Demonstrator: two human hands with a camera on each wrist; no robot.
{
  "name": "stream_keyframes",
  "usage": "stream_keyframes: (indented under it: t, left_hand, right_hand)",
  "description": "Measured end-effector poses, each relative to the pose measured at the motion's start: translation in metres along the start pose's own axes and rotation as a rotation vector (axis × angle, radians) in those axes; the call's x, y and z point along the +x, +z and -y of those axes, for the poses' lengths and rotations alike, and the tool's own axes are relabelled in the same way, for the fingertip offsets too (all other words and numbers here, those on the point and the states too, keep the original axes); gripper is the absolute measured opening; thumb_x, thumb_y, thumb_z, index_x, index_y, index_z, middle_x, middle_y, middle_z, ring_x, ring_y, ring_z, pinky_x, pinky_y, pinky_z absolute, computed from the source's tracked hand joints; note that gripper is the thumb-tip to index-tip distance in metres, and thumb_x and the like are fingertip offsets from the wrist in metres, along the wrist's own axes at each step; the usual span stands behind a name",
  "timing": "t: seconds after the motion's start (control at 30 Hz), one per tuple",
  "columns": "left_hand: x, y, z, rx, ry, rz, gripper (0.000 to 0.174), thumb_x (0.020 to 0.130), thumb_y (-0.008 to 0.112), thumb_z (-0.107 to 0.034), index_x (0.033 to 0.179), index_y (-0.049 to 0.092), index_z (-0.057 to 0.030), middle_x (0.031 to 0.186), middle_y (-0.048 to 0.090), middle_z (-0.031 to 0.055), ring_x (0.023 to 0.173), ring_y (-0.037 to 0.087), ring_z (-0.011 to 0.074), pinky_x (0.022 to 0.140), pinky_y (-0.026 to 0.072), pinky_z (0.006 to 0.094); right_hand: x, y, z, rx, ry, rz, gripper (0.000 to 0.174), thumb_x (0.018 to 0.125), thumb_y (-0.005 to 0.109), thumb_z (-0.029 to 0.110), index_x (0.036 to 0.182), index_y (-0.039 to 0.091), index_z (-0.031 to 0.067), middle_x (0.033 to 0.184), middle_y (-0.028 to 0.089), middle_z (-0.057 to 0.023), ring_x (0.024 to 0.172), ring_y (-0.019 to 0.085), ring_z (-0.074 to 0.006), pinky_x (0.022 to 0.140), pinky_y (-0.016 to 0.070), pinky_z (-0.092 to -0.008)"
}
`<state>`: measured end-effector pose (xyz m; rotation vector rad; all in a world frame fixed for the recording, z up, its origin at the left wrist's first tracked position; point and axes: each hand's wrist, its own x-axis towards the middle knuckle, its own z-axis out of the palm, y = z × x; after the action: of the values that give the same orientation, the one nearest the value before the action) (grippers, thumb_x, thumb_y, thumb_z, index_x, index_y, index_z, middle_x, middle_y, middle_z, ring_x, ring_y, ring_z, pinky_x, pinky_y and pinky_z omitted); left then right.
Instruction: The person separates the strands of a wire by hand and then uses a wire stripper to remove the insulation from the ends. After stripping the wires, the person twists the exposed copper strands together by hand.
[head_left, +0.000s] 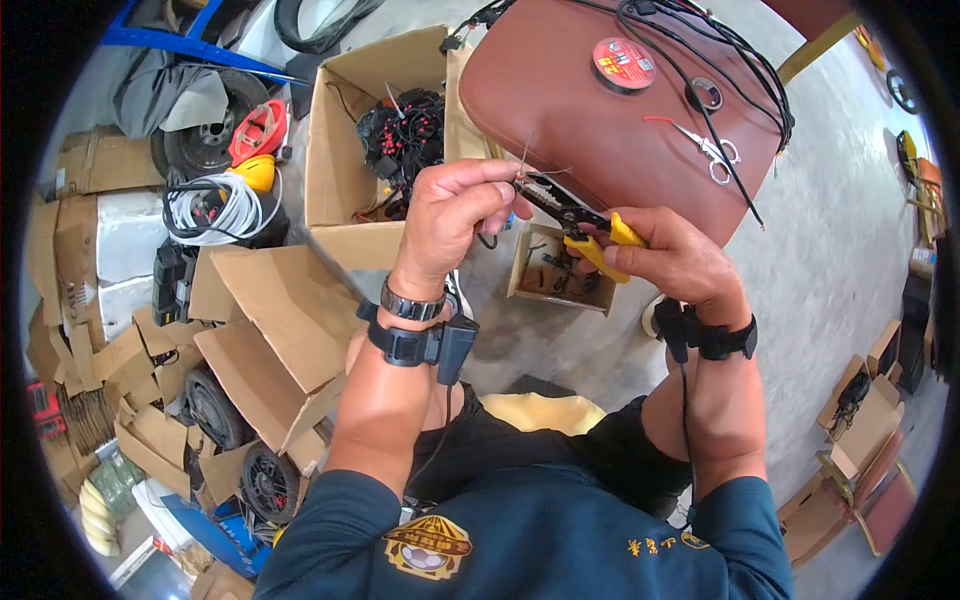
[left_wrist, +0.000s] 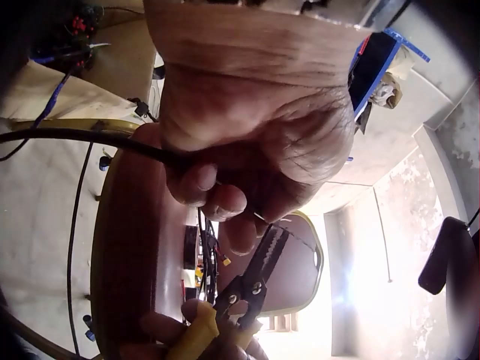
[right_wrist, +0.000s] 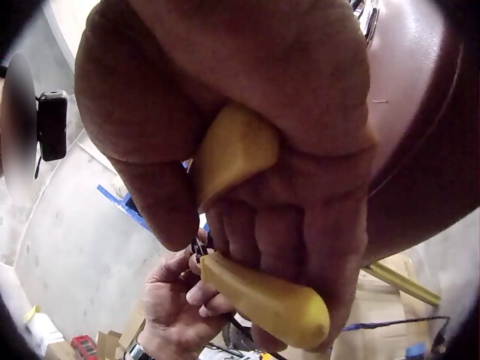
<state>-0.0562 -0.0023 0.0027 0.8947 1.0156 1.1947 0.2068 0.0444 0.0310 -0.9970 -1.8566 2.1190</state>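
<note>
My left hand [head_left: 447,215] pinches a black cable [left_wrist: 97,137] near its end. From the fingertips stick thin wire ends [head_left: 527,150], which show close to the tool's tip. In my right hand [head_left: 685,255] is a pair of wire strippers [head_left: 556,203]; the fingers grip its yellow handles [right_wrist: 266,300], which stand apart. The notched jaws point toward the left fingertips, right beside the wire ends. Seen from the left wrist, the strippers [left_wrist: 247,285] lie below the left fingers, and the palm hides part of the cable.
A brown padded seat [head_left: 530,70] bears a red-labelled tape roll [head_left: 623,66], a smaller tape roll [head_left: 706,95], white-handled scissors [head_left: 716,158] and black cables [head_left: 690,50]. Left of it stands a cardboard box [head_left: 340,150] of dark wiring. Below the strippers sits a small box [head_left: 515,275].
</note>
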Motion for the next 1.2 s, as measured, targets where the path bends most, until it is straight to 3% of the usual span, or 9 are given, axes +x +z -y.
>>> stream_keyframes:
  t: [0.23, 0.33, 0.53, 0.63, 0.9, 1.0, 1.2]
  left_hand:
    - [0.001, 0.002, -0.005, 0.043, -0.002, -0.012, 0.024, 0.086, 0.058, 0.001, 0.106, 0.067, 0.0090, 0.073, 0.062, 0.0073, 0.059, 0.056, 0.0122, 0.071, 0.0590, 0.0340]
    - [0.000, 0.002, -0.004, 0.055, 0.004, -0.018, 0.023, 0.087, 0.057, 0.001, 0.106, 0.067, 0.0084, 0.073, 0.062, 0.0075, 0.059, 0.056, 0.0127, 0.071, 0.0590, 0.0346]
    - [0.000, -0.001, 0.001, 0.053, 0.018, -0.030, 0.022, 0.087, 0.057, 0.001, 0.105, 0.068, 0.0072, 0.073, 0.062, 0.0081, 0.059, 0.056, 0.0139, 0.068, 0.0584, 0.0353]
    - [-0.001, -0.002, 0.001, 0.050, 0.018, -0.045, 0.021, 0.087, 0.057, 0.001, 0.104, 0.068, 0.0070, 0.073, 0.062, 0.0084, 0.059, 0.056, 0.0144, 0.068, 0.0578, 0.0348]
    - [0.000, -0.003, 0.002, 0.031, 0.040, -0.081, 0.021, 0.084, 0.058, 0.002, 0.102, 0.068, 0.0070, 0.075, 0.064, 0.0106, 0.060, 0.057, 0.0163, 0.062, 0.0518, 0.0305]
    - [0.001, 0.002, 0.003, 0.007, 0.070, -0.104, 0.021, 0.082, 0.060, -0.003, 0.098, 0.070, 0.0039, 0.071, 0.067, 0.0096, 0.057, 0.054, 0.0091, 0.054, 0.0429, 0.0230]
    - [-0.001, -0.003, 0.006, -0.178, 0.113, 0.003, 0.021, 0.084, 0.056, 0.003, 0.101, 0.067, 0.0078, 0.077, 0.064, 0.0113, 0.058, 0.053, 0.0146, 0.059, 0.0465, 0.0288]
  right_hand:
    - [0.001, -0.002, -0.004, 0.000, -0.014, 0.028, 0.025, 0.094, 0.059, 0.017, 0.110, 0.065, -0.0005, 0.086, 0.064, -0.0018, 0.081, 0.053, -0.0086, 0.074, 0.0457, -0.0277]
    - [0.003, -0.004, -0.002, 0.027, 0.030, 0.056, 0.026, 0.092, 0.060, 0.009, 0.114, 0.061, -0.0051, 0.103, 0.069, -0.0085, 0.095, 0.061, -0.0125, 0.085, 0.0483, -0.0278]
    - [0.004, -0.002, -0.009, 0.082, 0.007, 0.039, 0.030, 0.094, 0.062, 0.013, 0.117, 0.059, -0.0051, 0.103, 0.069, -0.0106, 0.095, 0.064, -0.0153, 0.086, 0.0492, -0.0291]
    - [0.002, 0.000, -0.005, 0.127, 0.021, 0.025, 0.024, 0.095, 0.059, 0.018, 0.111, 0.064, 0.0002, 0.093, 0.069, -0.0028, 0.086, 0.059, -0.0092, 0.079, 0.0476, -0.0270]
    - [0.000, 0.003, 0.007, 0.237, 0.079, 0.015, 0.019, 0.099, 0.056, 0.018, 0.107, 0.060, 0.0005, 0.094, 0.069, -0.0058, 0.080, 0.065, -0.0097, 0.072, 0.0532, -0.0245]
    - [0.000, 0.002, 0.007, 0.225, 0.096, 0.009, 0.019, 0.099, 0.056, 0.018, 0.107, 0.059, 0.0007, 0.093, 0.069, -0.0055, 0.078, 0.065, -0.0092, 0.069, 0.0533, -0.0237]
    - [-0.003, -0.002, 0.011, 0.264, 0.153, 0.064, 0.020, 0.100, 0.055, 0.018, 0.109, 0.058, 0.0010, 0.092, 0.069, -0.0064, 0.077, 0.065, -0.0091, 0.068, 0.0534, -0.0238]
